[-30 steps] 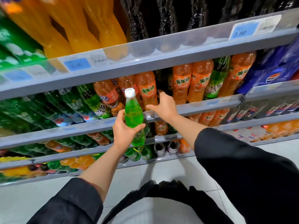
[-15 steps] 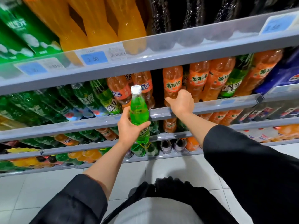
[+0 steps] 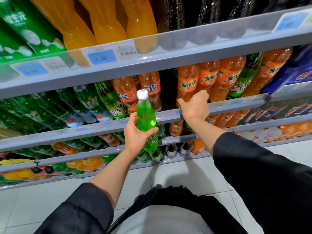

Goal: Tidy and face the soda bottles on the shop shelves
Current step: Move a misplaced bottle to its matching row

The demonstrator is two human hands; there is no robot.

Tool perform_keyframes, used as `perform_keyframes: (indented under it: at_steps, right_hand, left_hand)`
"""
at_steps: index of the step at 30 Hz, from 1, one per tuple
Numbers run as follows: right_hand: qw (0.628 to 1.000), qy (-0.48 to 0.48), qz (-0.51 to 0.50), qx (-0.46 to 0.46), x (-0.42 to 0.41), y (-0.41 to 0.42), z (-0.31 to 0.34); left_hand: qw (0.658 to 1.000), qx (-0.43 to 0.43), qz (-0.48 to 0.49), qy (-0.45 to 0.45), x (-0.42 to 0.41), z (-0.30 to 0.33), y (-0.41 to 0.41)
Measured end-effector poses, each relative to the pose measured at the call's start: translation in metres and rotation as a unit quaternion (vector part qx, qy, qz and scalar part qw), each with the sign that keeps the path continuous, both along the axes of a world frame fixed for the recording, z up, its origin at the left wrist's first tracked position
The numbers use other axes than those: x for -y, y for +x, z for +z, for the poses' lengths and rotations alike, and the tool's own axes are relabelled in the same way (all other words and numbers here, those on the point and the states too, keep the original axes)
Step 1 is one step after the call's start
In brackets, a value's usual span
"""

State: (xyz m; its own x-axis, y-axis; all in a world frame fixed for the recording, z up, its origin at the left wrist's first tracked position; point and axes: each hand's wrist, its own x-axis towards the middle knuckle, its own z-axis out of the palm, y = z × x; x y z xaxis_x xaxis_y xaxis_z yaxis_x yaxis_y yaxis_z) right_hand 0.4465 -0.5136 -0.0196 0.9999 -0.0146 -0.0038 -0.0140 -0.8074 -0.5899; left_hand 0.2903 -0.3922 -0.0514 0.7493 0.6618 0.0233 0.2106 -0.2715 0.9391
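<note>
Sleeves: both forearms come out of dark sleeves (image 3: 263, 179) pushed back from the wrists
Floor: pale tiles (image 3: 177, 169) below the shelving
Left hand: left hand (image 3: 137, 137) held out in front of the shelves, thumb on the right of the bottle, fingers wrapped round behind it, clamped on its lower body
Green bottle: small green bottle (image 3: 146, 118) with white cap, upright in the left hand, in the air in front of the second shelf rail and not on any shelf; label partly hidden by the thumb
Right hand: right hand (image 3: 195, 105) reaches over the second shelf rail (image 3: 236, 103); thumb out to the left against the base of an orange bottle (image 3: 187, 83), fingers curled over its right side; the grip looks closed on it, fingertips hidden behind the bottle
Second shelf, right: row of tall orange bottles with orange labels, one green-labelled bottle (image 3: 243, 81) standing among them; blue packs (image 3: 297, 71) at far right
Second shelf, gap: dark open slot (image 3: 167, 88) between the held orange bottle and two orange bottles to its left
Second shelf, left: green bottles (image 3: 94, 102) leaning in rows
Lower shelves: mixed orange, green and dark bottles, blurred
Top shelf: large yellow-orange bottles (image 3: 104, 22), green packs to the left, dark bottles (image 3: 202, 14) to the right
Price tag: blue tag (image 3: 102, 56) on the top rail reads 3.50
</note>
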Motion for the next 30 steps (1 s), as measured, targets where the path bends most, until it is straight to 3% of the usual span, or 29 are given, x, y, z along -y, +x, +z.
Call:
perform_keyframes:
  at_steps: [2,4,6,9,18,24,30]
  right_hand:
    - [0.998,0.034,-0.009,0.049,-0.005,-0.014,-0.007]
    - [0.994,0.074,0.049,0.065,-0.018,-0.028,-0.013]
    - [0.986,0.100,0.129,0.031,-0.036,-0.036,-0.017]
    - [0.980,0.064,0.182,-0.047,-0.065,-0.040,-0.015]
    - [0.990,0.062,0.080,-0.095,-0.091,-0.041,-0.012]
    - [0.998,0.053,0.000,-0.034,-0.072,-0.041,-0.016]
    - [0.990,0.113,0.031,-0.073,-0.079,-0.033,-0.010]
  left_hand:
    - [1.000,-0.001,0.004,-0.008,-0.005,0.000,-0.005]
    - [1.000,-0.002,0.007,-0.004,-0.010,0.001,-0.012]
    - [1.000,-0.003,0.013,-0.002,-0.017,0.001,-0.018]
    - [1.000,-0.005,0.030,0.004,-0.027,-0.001,-0.029]
    - [0.999,-0.011,0.044,0.004,-0.060,0.000,-0.050]
    - [1.000,-0.011,0.028,-0.008,-0.063,-0.001,-0.053]
    - [1.000,-0.013,0.007,-0.010,-0.059,-0.004,-0.060]
